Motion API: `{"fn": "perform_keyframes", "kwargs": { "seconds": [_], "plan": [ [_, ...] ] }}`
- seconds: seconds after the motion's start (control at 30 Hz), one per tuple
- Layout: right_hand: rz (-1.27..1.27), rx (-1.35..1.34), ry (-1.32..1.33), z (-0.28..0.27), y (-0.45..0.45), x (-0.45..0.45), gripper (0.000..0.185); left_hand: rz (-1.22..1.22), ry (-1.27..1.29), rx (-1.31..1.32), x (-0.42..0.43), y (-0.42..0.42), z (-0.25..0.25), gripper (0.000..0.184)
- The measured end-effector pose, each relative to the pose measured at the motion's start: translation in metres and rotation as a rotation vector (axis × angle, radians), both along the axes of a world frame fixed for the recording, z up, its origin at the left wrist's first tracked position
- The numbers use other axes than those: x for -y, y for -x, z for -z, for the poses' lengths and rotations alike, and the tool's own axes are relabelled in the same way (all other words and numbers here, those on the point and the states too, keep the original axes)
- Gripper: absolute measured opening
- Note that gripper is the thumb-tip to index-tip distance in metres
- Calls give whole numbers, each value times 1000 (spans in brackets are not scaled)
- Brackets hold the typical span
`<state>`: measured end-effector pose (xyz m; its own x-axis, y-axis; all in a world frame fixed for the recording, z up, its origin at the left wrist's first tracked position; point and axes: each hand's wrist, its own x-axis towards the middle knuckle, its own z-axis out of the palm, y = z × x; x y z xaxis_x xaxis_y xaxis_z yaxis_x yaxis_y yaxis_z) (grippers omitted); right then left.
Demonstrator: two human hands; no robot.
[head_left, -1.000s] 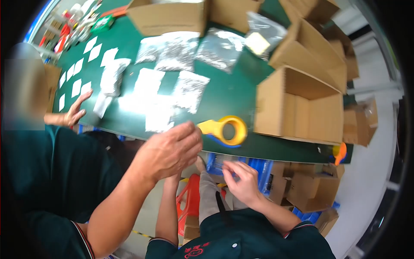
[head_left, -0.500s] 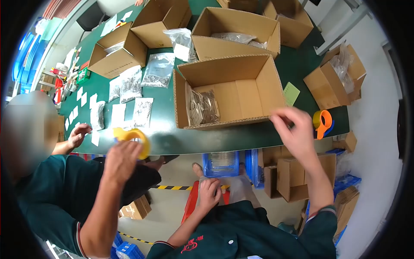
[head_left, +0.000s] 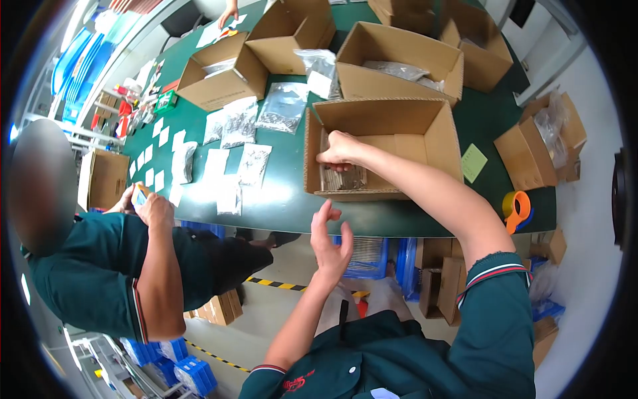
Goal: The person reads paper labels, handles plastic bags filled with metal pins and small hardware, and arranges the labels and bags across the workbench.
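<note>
My right hand [head_left: 342, 149] reaches into the left end of an open cardboard box [head_left: 405, 189], its fingers curled closed at the top of a clear plastic bag of metal pieces [head_left: 344, 178]. The hand partly covers the bag, which lies against the box's left wall. My left hand [head_left: 330, 243] hovers just outside the near side of the box, fingers and thumb apart, holding nothing.
Several filled plastic bags [head_left: 239, 123] and white slips [head_left: 216, 163] lie on the green table [head_left: 279, 216]. More open boxes [head_left: 399, 50] stand behind. Tape rolls [head_left: 516, 207] sit at the right edge. A co-worker's hands [head_left: 156, 209] hold a yellow item at left.
My right hand has moved left from the box's near right corner into the box, onto the bag. My left hand has risen from my lap and opened. The co-worker's hand moved left; the view shifted.
</note>
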<state>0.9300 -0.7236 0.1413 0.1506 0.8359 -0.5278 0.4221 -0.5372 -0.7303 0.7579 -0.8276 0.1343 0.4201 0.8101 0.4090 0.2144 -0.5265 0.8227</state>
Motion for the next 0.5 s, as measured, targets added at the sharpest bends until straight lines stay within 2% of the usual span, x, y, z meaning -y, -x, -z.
{"fn": "perform_keyframes", "kwargs": {
  "seconds": [0.07,0.13,0.2,0.27,0.3,0.4,0.5],
  "plan": [
    [17,44,52,-2,7,-4,25,6,8,-105,-12,-8,-6,56],
    [19,135,132,-3,8,-10,23,31,-116,-208,-22,-9,-5,56],
    [-139,284,155,-6,3,-9,20,26,-124,-221,-25,-9,-4,54],
    [147,-135,191,12,-2,-6,16,35,-109,-200,-25,-8,-5,54],
    [191,-208,235,15,-6,-5,18,38,-102,-201,-25,-8,-6,54],
    [229,-168,243,19,3,-1,24,48,-61,-149,-25,-7,-6,53],
    [132,-232,258,27,10,-4,24,45,-45,-31,-27,8,2,51]
  ]
}}
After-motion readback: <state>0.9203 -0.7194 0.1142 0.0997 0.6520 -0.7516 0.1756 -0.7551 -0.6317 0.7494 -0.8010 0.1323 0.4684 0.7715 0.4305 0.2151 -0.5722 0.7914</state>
